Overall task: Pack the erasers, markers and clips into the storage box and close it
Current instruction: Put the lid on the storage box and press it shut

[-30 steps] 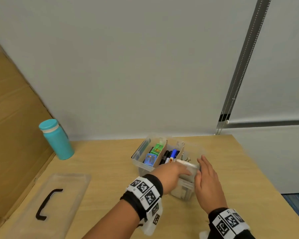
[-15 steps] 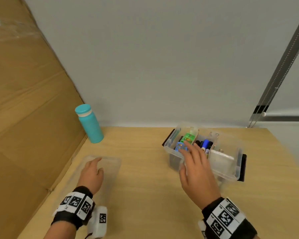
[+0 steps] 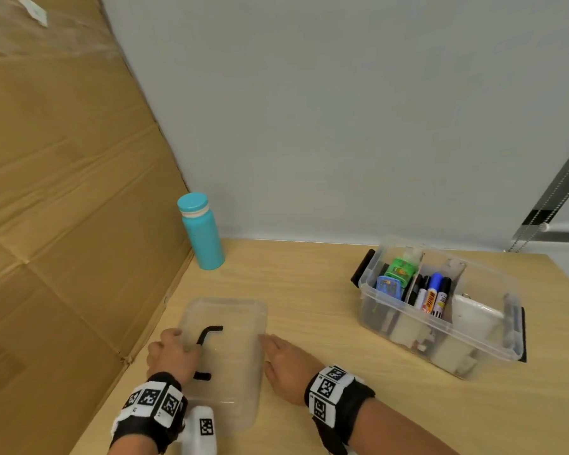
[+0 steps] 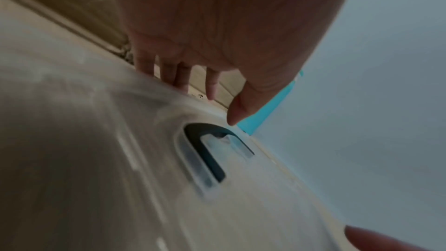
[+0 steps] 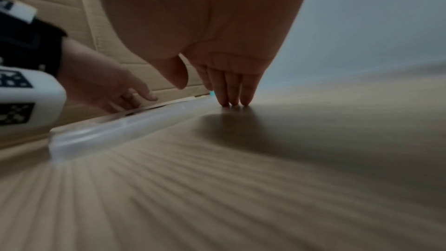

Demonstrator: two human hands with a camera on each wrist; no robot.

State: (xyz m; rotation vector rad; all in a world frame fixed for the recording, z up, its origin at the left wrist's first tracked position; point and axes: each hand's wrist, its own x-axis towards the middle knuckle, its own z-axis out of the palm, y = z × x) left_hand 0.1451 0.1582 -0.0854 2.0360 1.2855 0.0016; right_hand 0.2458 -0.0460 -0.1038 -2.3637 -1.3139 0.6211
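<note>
The clear lid (image 3: 237,323) with a black handle (image 3: 206,336) lies flat on the table at the front left. My left hand (image 3: 173,351) holds its left rim: the fingers (image 4: 179,75) hook down past the edge and the thumb (image 4: 239,110) reaches over the top near the handle (image 4: 205,152). My right hand (image 3: 286,366) is at the lid's right edge, with straight fingertips (image 5: 233,96) on the table beside the lid (image 5: 108,133). The open storage box (image 3: 408,330) stands to the right, holding a green eraser (image 3: 401,269), a blue eraser (image 3: 388,287) and markers (image 3: 432,295).
A teal bottle (image 3: 202,231) stands at the back left against the wall. A large cardboard sheet (image 3: 63,192) leans along the table's left side, close to the lid. Bare wooden table (image 3: 309,290) lies between the lid and the box.
Both hands left the box and moved left. The left hand went from the lid's top to its left rim. The right hand came across from the box to the lid's right edge.
</note>
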